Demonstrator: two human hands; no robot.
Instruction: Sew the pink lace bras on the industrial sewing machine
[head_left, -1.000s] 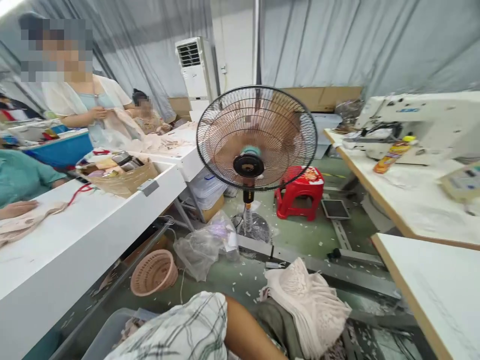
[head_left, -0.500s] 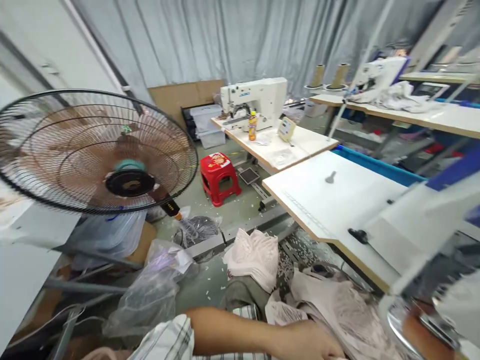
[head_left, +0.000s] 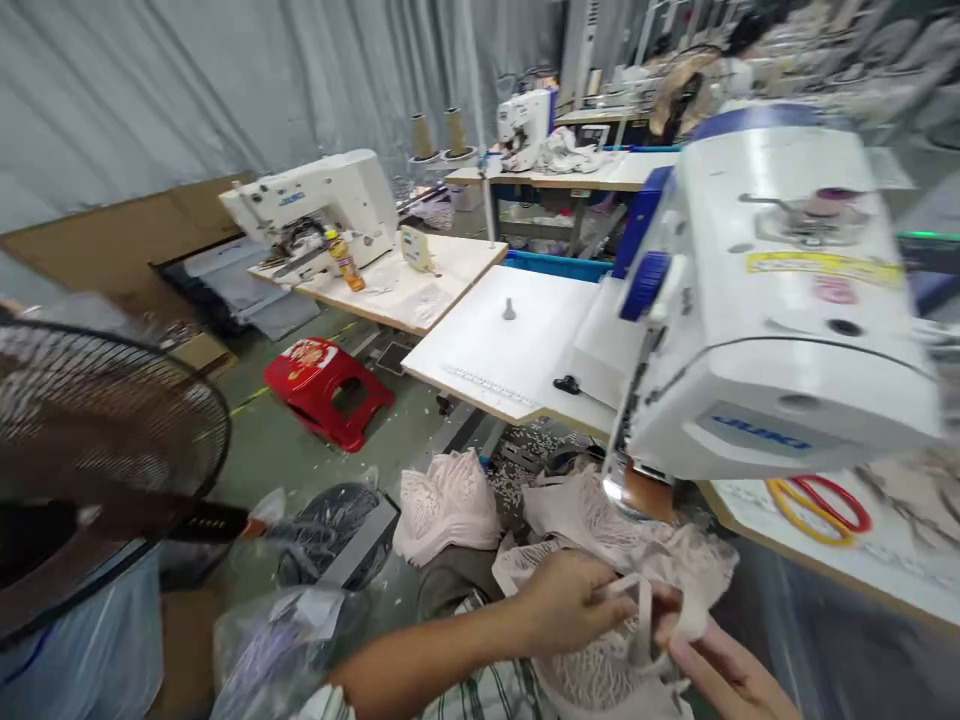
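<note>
At the lower middle, a pale pink lace bra (head_left: 600,675) lies over my lap, its pale straps (head_left: 643,612) raised between my hands. My left hand (head_left: 570,605) has its thumb and fingers closed on a strap. Close by on the right, my right hand (head_left: 724,665) pinches the strap from the other side, its fingers partly covered by the looped band. More pale pink bras (head_left: 577,505) are heaped just beyond my hands. A stacked set of lace bras (head_left: 448,505) rests on my knee, to the left of that heap.
A large white sewing machine (head_left: 795,300) stands close on the right, with scissors (head_left: 817,508) on its table. Another sewing machine (head_left: 322,210), a drink bottle (head_left: 345,262) and a red stool (head_left: 326,390) are farther off. A fan (head_left: 105,450) stands left, near a plastic bag (head_left: 281,640).
The view has swung to the right, bringing the near sewing machine and scissors in. My right hand has come into view, and both hands now hold the bra strap up.
</note>
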